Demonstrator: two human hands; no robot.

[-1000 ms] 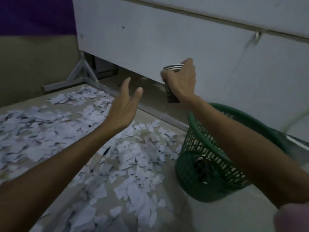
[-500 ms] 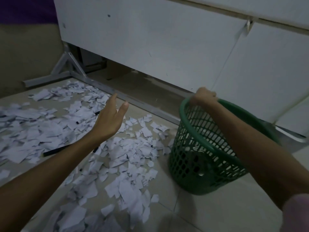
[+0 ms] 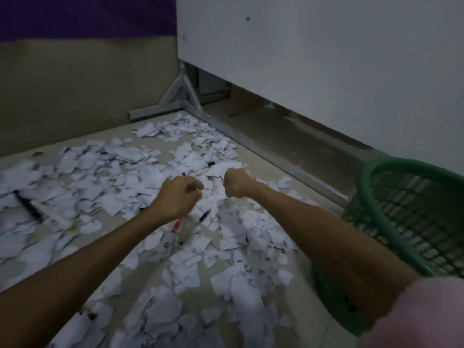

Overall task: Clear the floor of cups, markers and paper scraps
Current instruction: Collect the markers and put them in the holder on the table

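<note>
Floor scraps beneath curled hands

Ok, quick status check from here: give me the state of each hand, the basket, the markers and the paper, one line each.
left hand: fingers curled, low over the scraps; what it holds, cannot tell.
right hand: fingers curled, low over the scraps; grip hidden.
green basket: upright on the floor, right of the arms.
red marker: lying on the floor under the left wrist.
black marker: lying on the floor, far left.
paper scraps: strewn over the floor.
</note>
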